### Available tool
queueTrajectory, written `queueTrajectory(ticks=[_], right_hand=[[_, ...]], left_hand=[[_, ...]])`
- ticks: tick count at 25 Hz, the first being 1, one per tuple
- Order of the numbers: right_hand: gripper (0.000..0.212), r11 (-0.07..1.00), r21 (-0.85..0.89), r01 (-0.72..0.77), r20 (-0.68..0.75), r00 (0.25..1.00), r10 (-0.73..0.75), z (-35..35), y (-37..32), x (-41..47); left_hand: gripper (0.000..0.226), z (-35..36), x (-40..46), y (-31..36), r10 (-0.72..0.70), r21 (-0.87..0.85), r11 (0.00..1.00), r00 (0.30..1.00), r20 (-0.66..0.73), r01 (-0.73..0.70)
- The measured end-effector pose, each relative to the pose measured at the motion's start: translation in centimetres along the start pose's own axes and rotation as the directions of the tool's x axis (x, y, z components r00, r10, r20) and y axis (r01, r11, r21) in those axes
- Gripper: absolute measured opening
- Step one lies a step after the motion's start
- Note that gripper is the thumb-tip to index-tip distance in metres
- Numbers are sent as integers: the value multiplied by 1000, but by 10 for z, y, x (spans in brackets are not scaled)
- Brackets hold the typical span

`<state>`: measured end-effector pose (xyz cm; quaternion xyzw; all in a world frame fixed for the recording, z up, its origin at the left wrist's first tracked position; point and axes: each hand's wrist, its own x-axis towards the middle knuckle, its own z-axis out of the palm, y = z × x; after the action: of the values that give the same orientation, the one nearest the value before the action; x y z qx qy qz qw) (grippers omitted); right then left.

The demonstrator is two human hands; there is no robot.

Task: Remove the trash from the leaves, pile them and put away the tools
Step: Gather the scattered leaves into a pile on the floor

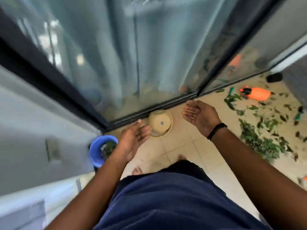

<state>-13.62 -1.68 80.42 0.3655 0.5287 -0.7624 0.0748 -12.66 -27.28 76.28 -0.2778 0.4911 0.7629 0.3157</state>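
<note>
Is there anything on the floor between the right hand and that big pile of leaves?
Nothing visible blocks it. The right hand is open and empty, and only bare floor tiles lie between it and the leaf pile. The beige bowl sits on the other side, toward the left hand.

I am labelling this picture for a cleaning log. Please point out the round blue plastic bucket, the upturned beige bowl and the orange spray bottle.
Round blue plastic bucket point(95, 151): head view, on its left rim.
Upturned beige bowl point(160, 123): head view, on its base.
Orange spray bottle point(260, 95): head view, on its body.
</note>
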Motion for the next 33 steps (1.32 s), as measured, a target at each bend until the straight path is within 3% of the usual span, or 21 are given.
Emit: queueTrajectory(ticks=[5, 8, 13, 20, 24, 33], right_hand=[[20, 938, 299, 173, -282, 956, -86, -154, -50, -15], [23, 899, 379, 218, -428, 903, -38, -248, -57, -23], [22, 821, 500, 275, -579, 811, 81, -381, -48, -40], [25, 750, 570, 335, -637, 757, 146, -450, -65, -22], [24, 778, 550, 304, -639, 753, 157, -478, -95, 24], [24, 886, 464, -5, -563, 770, 299, -537, -169, 189]], left_hand=[[31, 180, 27, -3, -30, 371, 926, 969, 246, -66], [30, 284, 44, -28, -66, 498, 858, 934, 352, -127], [36, 427, 59, -107, -243, 704, 691, 866, 437, -161], [9, 535, 98, -149, -341, 814, 543, 833, 437, -205], [22, 592, 161, -159, -395, 849, 505, 833, 388, -156], [27, 705, 305, -182, -523, 930, 367, 825, 216, -11]])
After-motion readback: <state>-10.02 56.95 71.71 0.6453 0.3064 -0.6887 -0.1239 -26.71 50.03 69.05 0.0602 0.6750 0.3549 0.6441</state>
